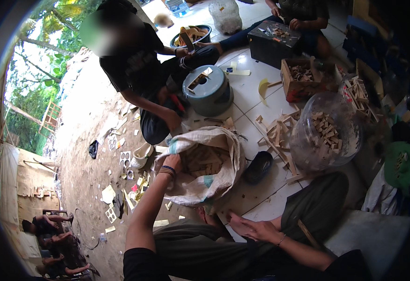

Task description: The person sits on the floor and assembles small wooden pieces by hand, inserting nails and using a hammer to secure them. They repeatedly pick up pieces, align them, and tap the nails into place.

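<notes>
"Sack (219,188) of pale woven plastic gapes before a seated worker, as seen from the head camera. Where are the hands?"

"Left hand (172,163) at the sack's left rim, fingers bent over the edge. Their tips are lost from sight, so whether they grip the weave or a piece inside cannot be told. Right hand (261,230) rests by the worker's bare foot, fingers loosely extended, nothing seen in them."

"And the wood?"

"Wooden pieces (209,164) lie inside the sack. To its right, small blocks (326,133) heap in a clear plastic tub (303,153); more pieces fill part of a wooden box (292,91) beyond."

"How much appears done?"

"Part of it, judging by how things lie: blocks stand gathered in tub and box. Left over are the sack's contents and the strips (280,133) strewn loose on the tiled floor (266,199) between sack and tub. How deep the sack's load runs is hidden."

"Who else is present?"

"A co-worker (137,70) in black sits across the sack, one hand near its far rim, beside an upturned grey bucket (210,103). Another person (308,9) handles small pieces over a dark box (270,54)."
</notes>
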{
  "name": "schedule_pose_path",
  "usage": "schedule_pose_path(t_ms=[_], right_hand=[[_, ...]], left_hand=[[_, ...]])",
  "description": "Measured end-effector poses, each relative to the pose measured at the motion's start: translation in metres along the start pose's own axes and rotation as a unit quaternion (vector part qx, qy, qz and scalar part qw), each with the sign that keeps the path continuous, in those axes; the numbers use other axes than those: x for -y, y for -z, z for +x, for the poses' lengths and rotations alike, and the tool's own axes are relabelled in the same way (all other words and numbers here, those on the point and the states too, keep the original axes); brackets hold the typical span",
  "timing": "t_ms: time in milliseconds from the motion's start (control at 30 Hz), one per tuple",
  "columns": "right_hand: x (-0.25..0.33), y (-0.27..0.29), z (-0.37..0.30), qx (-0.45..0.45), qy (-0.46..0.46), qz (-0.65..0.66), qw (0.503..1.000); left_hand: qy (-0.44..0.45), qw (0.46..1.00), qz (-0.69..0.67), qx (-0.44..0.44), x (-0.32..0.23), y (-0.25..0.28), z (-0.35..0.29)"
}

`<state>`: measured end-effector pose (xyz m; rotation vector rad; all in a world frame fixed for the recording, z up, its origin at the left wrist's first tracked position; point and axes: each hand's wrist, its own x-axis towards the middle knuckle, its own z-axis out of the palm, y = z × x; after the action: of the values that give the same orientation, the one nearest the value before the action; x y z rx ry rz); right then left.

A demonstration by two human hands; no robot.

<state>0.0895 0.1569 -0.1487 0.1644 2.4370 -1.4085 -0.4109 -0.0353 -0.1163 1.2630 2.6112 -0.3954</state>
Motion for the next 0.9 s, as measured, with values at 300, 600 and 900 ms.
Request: schedule_pose_path(t_ms=[300,600,900], right_hand=[[-0.004,-0.003,0.004,0.012,-0.023,-0.05,0.998],[0.003,0.003,0.006,0.02,-0.056,-0.057,0.997],[0.007,0.005,0.004,-0.016,-0.038,0.0,0.999]], left_hand=[[-0.206,0.957,-0.199,0.038,-0.075,-0.021,0.037],[-0.213,0.947,-0.241,0.019,-0.076,-0.022,0.047],[-0.143,0.96,-0.233,-0.062,-0.065,-0.008,-0.007]])
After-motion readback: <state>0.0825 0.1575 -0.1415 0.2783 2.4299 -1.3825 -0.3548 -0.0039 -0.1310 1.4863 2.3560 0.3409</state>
